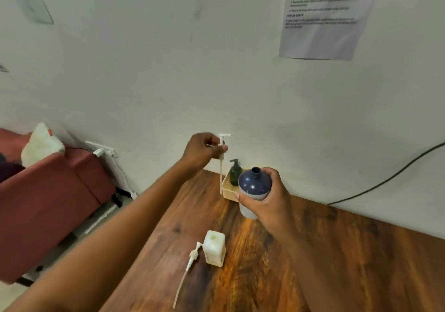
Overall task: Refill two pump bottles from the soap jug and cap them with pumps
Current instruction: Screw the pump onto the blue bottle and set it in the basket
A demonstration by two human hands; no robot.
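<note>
At 7 o'clock a loose white pump (192,258) lies on the wooden table (337,251) beside an open white square bottle (214,249). The left hand (201,151) pinches a second pump (221,160), its tube hanging. The right hand (267,198) grips the uncapped dark-blue bottle (254,186), hiding its lower body. A green bottle (235,173) stands half-hidden in a basket (227,191) at 12 o'clock.
</note>
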